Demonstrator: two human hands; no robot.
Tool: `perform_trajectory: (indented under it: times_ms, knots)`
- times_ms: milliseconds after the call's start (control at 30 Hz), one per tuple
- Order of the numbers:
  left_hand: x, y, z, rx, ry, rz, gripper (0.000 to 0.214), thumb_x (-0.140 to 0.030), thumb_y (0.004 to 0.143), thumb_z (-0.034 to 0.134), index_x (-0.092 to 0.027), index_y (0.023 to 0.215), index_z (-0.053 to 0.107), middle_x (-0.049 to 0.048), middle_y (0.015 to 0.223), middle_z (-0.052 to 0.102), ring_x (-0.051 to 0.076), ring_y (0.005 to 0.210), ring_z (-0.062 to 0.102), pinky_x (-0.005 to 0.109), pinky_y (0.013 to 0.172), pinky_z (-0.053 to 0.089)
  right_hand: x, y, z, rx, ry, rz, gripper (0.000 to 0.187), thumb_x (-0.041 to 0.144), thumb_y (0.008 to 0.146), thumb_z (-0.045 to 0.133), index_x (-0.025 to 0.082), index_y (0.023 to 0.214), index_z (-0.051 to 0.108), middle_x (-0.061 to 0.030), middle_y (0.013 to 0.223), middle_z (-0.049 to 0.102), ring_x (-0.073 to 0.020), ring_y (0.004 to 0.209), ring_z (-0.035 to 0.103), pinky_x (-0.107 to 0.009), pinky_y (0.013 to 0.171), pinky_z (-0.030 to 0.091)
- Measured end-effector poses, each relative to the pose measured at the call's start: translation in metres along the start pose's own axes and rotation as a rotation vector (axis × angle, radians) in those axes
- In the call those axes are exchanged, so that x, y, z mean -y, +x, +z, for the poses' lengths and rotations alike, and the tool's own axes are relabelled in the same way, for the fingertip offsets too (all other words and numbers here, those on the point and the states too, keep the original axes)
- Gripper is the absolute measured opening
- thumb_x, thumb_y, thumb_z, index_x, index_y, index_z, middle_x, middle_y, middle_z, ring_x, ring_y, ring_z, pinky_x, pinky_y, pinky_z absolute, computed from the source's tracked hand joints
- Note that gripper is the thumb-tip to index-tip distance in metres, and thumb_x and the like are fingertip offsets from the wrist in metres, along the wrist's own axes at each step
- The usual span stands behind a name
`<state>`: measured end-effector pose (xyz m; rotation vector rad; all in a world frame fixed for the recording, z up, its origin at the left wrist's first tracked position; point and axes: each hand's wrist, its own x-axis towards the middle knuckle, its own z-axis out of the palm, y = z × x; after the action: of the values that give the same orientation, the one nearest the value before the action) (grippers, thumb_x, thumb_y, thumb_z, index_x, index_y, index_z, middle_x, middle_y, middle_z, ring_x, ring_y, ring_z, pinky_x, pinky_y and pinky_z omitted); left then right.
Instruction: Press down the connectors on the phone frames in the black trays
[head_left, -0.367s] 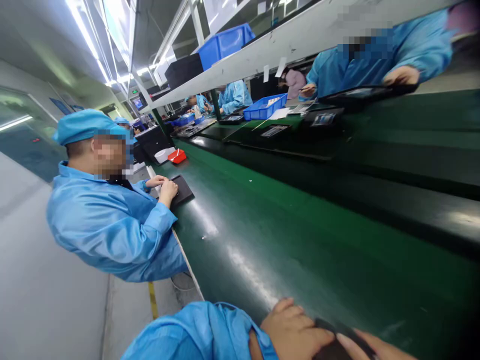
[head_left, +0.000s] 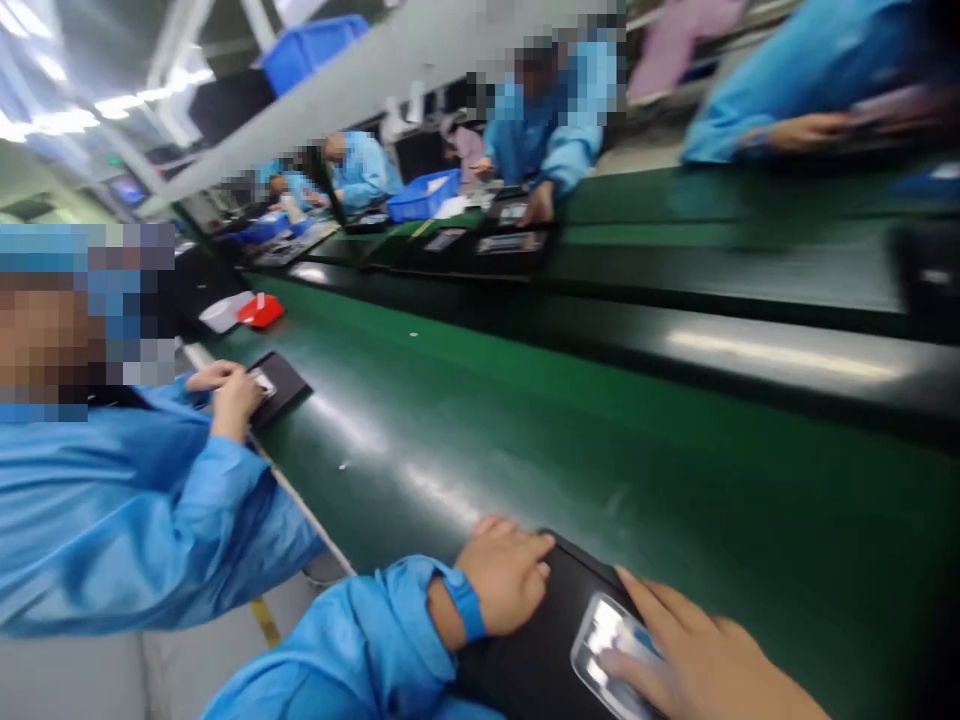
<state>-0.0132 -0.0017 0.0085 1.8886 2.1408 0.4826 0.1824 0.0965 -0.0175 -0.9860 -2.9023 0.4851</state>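
At the bench's near edge lies a flat black tray [head_left: 525,650]. A silver-rimmed rectangular part with a shiny face [head_left: 600,625], like a phone frame, sits in it. My left hand [head_left: 506,580], with a blue band at the wrist, is closed at the tray's far left corner, its fingers curled. My right hand [head_left: 697,640] grips the tray's far right side, fingers along the edge. Its thumb lies over the silver-rimmed part and is blurred. The tray's near side is hidden by my sleeve and the picture's lower edge.
A long green bench [head_left: 465,420] runs ahead. At left, a co-worker's hands [head_left: 232,395] work at another black tray [head_left: 289,390]. Beyond are a red bin [head_left: 260,311], a raised dark ledge [head_left: 600,330] and a blue bin [head_left: 424,196]. More co-workers sit opposite.
My view has swung right and down, so the black tray and both hands show more fully. The silver-rimmed part has come into sight. A co-worker opposite has a hand lowered to a tray.
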Motion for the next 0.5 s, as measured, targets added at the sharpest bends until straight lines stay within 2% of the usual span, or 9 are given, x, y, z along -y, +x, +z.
perform_trajectory:
  times_ms: [100,200,367,500]
  knots:
    - [0.005,0.001,-0.006,0.025,0.028,0.019,0.034,-0.021,0.080,0.043,-0.022,0.113,0.052,0.0021,0.109,0.060,0.021,0.103,0.052,0.042,0.094,0.036,0.029,0.004,-0.037,0.085,-0.053,0.076,0.046,0.040,0.073,0.057,0.021,0.115,0.055,-0.0096,0.105,0.062,-0.0266,0.081,0.060,-0.038,0.071,0.047]
    - [0.011,0.005,-0.011,0.037,0.070,0.063,0.032,-0.022,0.082,0.041,-0.018,0.112,0.052,0.0055,0.108,0.061,0.022,0.105,0.051,0.044,0.093,0.037,0.035,0.010,-0.058,0.141,-0.047,0.154,0.038,0.035,0.080,0.051,0.019,0.113,0.056,-0.0095,0.101,0.064,-0.0241,0.086,0.059,-0.033,0.076,0.044]
    - [0.017,0.007,-0.011,0.006,0.108,0.134,0.032,-0.025,0.084,0.038,-0.016,0.111,0.053,0.0068,0.105,0.062,0.023,0.104,0.052,0.044,0.091,0.039,0.030,0.001,-0.056,0.143,-0.048,0.234,0.037,0.035,0.082,0.048,0.018,0.114,0.055,-0.0090,0.104,0.063,-0.0232,0.089,0.057,-0.032,0.078,0.042]
    - [0.021,0.008,-0.010,-0.027,0.133,0.150,0.032,-0.027,0.084,0.037,-0.015,0.110,0.054,0.0076,0.105,0.062,0.023,0.103,0.053,0.043,0.090,0.040,0.031,0.003,-0.059,0.158,-0.050,0.299,0.030,0.034,0.086,0.041,0.023,0.107,0.059,-0.0058,0.094,0.066,-0.0211,0.085,0.058,-0.030,0.073,0.041]
